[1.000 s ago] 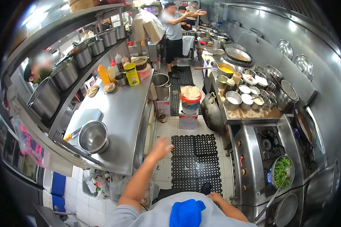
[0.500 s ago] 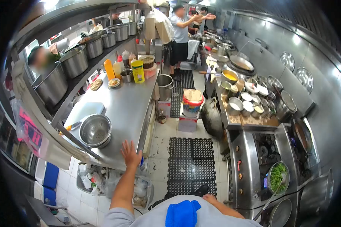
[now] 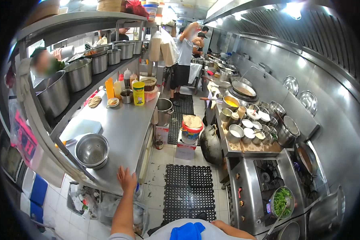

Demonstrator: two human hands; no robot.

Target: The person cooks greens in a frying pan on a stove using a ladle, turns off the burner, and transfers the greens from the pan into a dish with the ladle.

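My left hand rests at the near corner of the steel counter, fingers spread and holding nothing. A steel colander stands on the counter just beyond it, to the left. My right hand is low beside my body, mostly cut off by my shirt, so its fingers do not show clearly. A blue cloth hangs at my front. On the stove to my right, a pan of chopped greens has a ladle lying in it; neither hand touches it.
Black rubber mats cover the aisle floor. A lidded bucket and a big wok stand farther along. Steel pots line the left shelf. Farther back is a co-worker. Bins with plastic bags sit below the counter.
The view has tilted up and turned slightly right. The co-worker's outstretched arms are now raised near the head. My left hand remains spread at the counter's corner.
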